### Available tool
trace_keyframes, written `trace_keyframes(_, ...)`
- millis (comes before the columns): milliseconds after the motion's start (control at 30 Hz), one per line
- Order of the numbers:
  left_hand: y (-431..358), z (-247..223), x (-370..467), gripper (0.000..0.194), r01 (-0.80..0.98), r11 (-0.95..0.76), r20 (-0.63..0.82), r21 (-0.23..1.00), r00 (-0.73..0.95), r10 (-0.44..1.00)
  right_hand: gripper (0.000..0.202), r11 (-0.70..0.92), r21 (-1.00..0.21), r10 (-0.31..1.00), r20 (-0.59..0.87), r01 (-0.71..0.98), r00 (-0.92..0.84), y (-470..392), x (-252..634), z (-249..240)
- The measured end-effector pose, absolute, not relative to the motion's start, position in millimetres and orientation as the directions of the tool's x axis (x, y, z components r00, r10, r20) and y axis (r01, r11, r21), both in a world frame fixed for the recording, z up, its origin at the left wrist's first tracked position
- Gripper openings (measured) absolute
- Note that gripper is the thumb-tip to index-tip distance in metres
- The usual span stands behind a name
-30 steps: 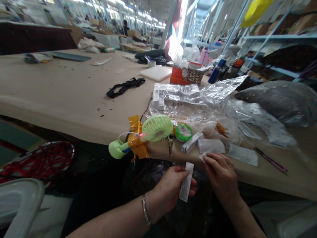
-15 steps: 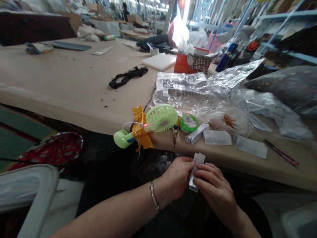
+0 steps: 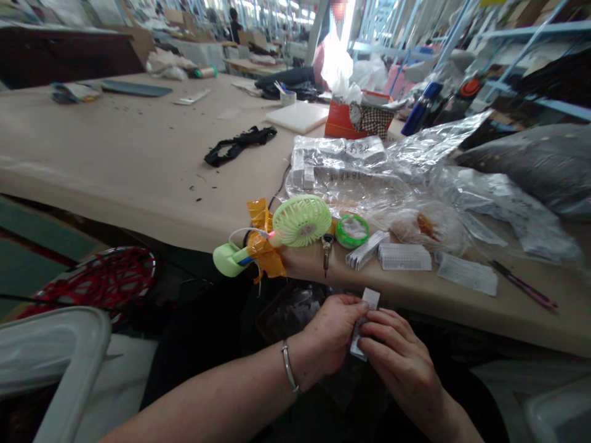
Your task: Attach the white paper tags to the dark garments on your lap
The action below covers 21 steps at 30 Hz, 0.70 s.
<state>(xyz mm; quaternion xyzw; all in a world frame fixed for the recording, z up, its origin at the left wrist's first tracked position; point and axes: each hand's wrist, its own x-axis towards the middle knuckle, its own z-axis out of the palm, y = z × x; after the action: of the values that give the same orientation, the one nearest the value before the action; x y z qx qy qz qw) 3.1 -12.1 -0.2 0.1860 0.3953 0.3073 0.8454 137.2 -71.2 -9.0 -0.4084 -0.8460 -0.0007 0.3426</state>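
Just off the table's front edge, my left hand [image 3: 335,332] pinches a narrow stack of white printed labels [image 3: 370,298] between thumb and fingers. My right hand [image 3: 401,347] is closed on the same labels from the right, its fingertips lying over their face. On the table edge beyond them lie a folded label bundle [image 3: 367,251], a flat stack of labels [image 3: 405,256] and a spread of labels [image 3: 467,274]. A green round tub [image 3: 352,231] with white stuff inside stands behind the bundle.
A green fan [image 3: 302,221] is taped to the table [image 3: 138,166] edge, beside a small pointed tool [image 3: 326,252]. Pink-handled tweezers or scissors [image 3: 524,285] lie at the right. Clear plastic bags [image 3: 341,178] cover the middle. A person [image 3: 234,26] stands far back.
The fingers of both hands have closed more over the labels, whose top ends now look lined up instead of fanned apart. Both hands have shifted slightly.
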Motion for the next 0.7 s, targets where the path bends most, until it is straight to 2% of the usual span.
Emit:
trace_keyframes(100,-11.8,0.2,2.7,0.012,-0.373,0.746,-0.583,0.552,0.467,0.665,0.027,0.646,-0.299,0.708,0.579,0.702,-0.405,-73.7,143.7,-10.8)
trace_keyframes(167,-11.2,-1.6,1.9,0.013,-0.327,0.761,-0.607,0.56,0.464,0.645,0.035,0.577,-0.293,0.732,0.6,0.763,-0.323,-71.7,159.2,-10.9)
trace_keyframes(233,-10.8,-4.4,1.2,0.015,-0.252,0.789,-0.64,0.56,0.473,0.605,0.037,0.407,-0.247,0.758,0.628,0.879,-0.175,-65.8,182.9,-9.1)
trace_keyframes(300,-11.4,-6.6,0.7,0.014,-0.217,0.793,-0.65,0.569,0.472,0.595,0.045,0.15,-0.159,0.773,0.634,0.976,-0.015,-57.8,209.0,-6.8)
trace_keyframes(367,-13.2,-6.9,0.5,0.013,-0.2,0.799,-0.661,0.568,0.467,0.587,0.063,-0.065,-0.046,0.798,0.598,0.997,0.079,-50.5,230.2,-6.8)
trace_keyframes(433,-15.3,-5.7,0.6,0.012,-0.182,0.812,-0.684,0.555,0.456,0.569,0.069,-0.172,0.05,0.841,0.528,0.984,0.12,-46.3,242.0,-10.1)
trace_keyframes(533,-17.2,-3.4,0.3,0.012,-0.159,0.82,-0.702,0.55,0.445,0.557,0.058,-0.195,0.121,0.875,0.469,0.973,0.117,-47.8,244.9,-17.4)
trace_keyframes(700,-16.0,-1.4,-1.7,0.013,-0.137,0.814,-0.704,0.564,0.436,0.561,0.039,-0.101,0.104,0.837,0.546,0.989,0.028,-58.8,244.0,-21.2)
